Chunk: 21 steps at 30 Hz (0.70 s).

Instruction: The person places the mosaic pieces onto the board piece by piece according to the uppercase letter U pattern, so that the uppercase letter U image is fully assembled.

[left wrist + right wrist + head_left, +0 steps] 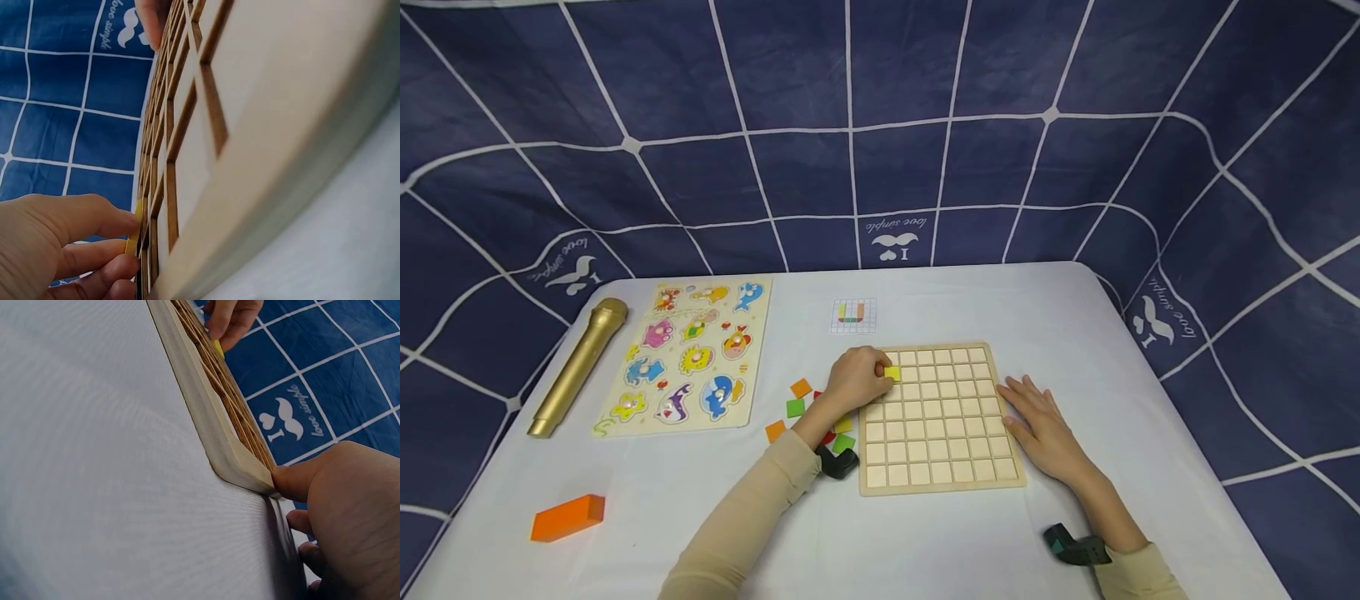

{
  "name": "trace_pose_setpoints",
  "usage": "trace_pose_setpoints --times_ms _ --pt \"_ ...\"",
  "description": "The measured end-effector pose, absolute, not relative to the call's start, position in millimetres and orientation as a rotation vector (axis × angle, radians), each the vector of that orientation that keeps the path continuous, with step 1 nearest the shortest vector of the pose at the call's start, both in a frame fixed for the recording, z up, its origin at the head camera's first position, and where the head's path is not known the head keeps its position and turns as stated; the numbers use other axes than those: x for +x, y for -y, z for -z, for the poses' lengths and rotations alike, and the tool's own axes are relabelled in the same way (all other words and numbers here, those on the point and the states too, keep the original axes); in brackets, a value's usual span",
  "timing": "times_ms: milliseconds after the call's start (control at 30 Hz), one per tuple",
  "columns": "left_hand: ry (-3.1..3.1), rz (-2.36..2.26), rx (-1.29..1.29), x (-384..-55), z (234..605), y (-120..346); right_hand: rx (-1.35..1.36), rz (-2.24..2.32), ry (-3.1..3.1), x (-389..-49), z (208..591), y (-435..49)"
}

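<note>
A yellow square tile (892, 373) is pinched between the thumb and fingers of my left hand (856, 379), at the upper left of a wooden grid board (938, 431). In the left wrist view, the tile (133, 234) stands tilted on its edge against the grid. My right hand (1039, 427) lies along the board's right edge with its fingers spread. Its thumb touches the board's rim (215, 447) in the right wrist view. Loose orange, green, red and yellow tiles (795, 408) lie left of the board, partly hidden by my left forearm.
Behind the board lies a small card (853, 316) with a coloured grid pattern. To the left are a sea-animal peg puzzle (688, 400), a gold microphone (577, 367) and an orange block (568, 517). Dark blue checked cloth (797, 175) hangs around the white table.
</note>
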State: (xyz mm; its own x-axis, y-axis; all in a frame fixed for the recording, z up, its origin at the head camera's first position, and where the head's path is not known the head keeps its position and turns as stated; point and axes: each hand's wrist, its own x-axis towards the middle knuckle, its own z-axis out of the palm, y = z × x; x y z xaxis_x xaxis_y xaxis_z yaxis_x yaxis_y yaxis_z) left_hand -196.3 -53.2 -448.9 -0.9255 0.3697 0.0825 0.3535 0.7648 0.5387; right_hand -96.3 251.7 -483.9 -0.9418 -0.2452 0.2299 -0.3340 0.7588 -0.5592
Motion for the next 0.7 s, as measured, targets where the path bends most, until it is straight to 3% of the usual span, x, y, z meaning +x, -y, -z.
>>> trace_pose_setpoints --times_ms 300,700 --pt "-2.941 -0.947 0.582 -190 441 64 0.468 -0.939 2.811 -96 484 -253" --pt "-2.971 -1.279 0.627 -160 427 131 0.482 -0.947 2.799 -97 485 -253"
